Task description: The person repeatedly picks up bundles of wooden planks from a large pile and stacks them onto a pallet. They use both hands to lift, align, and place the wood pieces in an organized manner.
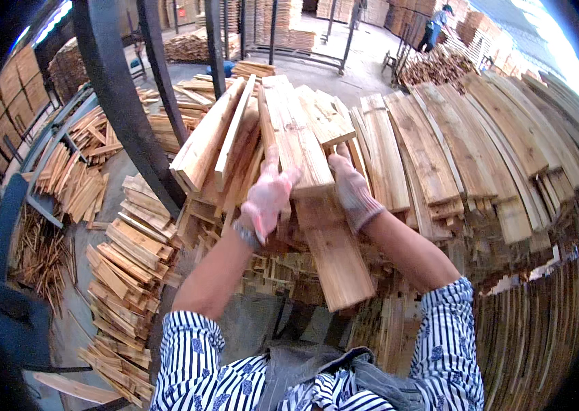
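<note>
Stacks of rough wooden boards point(467, 144) fill the bench ahead, fanned out to the right; smaller heap of short offcuts point(128, 274) lies low on the left, beside a dark steel post point(121, 103). Long plank point(303, 171) runs from the pile toward the person, near end overhanging. Left hand point(267, 198), in thin glove, fingers spread flat against the plank's left edge. Right hand point(352, 190), gloved, curled over its right edge, gripping. Striped sleeves point(186, 356) at bottom.
</note>
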`<state>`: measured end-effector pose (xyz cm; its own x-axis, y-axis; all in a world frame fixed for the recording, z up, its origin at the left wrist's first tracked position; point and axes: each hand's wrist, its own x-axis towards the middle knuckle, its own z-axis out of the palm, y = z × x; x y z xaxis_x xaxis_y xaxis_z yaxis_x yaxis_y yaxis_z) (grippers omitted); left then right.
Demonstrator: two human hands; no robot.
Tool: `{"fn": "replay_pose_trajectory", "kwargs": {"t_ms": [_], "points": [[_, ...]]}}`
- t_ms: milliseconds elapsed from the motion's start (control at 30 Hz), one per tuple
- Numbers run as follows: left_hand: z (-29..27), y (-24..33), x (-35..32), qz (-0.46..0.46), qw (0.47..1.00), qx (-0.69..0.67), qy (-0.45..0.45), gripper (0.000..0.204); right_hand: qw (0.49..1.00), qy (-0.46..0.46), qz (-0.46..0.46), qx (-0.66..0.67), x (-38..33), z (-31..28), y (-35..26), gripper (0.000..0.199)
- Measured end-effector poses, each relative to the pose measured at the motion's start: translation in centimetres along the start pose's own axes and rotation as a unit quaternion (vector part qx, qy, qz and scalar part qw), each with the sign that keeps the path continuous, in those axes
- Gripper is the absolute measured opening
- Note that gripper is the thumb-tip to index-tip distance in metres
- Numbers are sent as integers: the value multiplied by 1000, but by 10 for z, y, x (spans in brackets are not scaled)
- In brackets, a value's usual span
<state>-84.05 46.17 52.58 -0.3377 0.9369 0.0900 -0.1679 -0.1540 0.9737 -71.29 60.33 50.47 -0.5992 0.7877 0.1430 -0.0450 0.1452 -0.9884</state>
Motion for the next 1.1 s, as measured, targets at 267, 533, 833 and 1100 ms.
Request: {"fn": "replay_pose_trajectory", "kwargs": {"t_ms": [267, 533, 833, 1100], "points": [[13, -28, -91, -61, 974, -210, 57, 66, 972, -32, 167, 165, -166, -6, -108, 80], [41, -1, -77, -121, 947, -293, -51, 72, 909, -155, 281, 268, -146, -33, -84, 66], [6, -26, -117, -143, 938, -301, -93, 74, 981, -146, 121, 39, -228, -53, -62, 108], [14, -73, -138, -132, 983, -129, 19, 76, 956, -92, 54, -272, -293, -29, -44, 111]]}}
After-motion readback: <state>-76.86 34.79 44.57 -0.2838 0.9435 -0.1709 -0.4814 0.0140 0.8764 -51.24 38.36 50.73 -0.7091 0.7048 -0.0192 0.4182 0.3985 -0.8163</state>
